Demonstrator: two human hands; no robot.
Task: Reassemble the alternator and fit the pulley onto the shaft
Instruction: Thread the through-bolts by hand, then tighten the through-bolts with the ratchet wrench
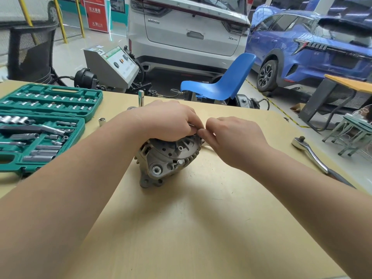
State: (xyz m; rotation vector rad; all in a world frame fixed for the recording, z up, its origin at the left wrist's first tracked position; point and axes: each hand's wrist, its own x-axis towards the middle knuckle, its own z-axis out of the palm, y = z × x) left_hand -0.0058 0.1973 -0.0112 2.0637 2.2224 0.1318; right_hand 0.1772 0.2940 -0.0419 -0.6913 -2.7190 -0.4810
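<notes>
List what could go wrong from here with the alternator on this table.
1. The alternator lies tilted on its side, steadied only by the left hand; it may roll if that hand lifts.
2. The right hand pinches something too small to identify at the housing edge; it could slip and drop.
3. The ratchet lies near the table edge and could be knocked off.

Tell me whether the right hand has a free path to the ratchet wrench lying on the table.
Probably yes. The ratchet wrench lies in the open on the table, to the right of the right hand, with nothing between them. But that hand's fingers are busy at the alternator and must let go first.
</notes>
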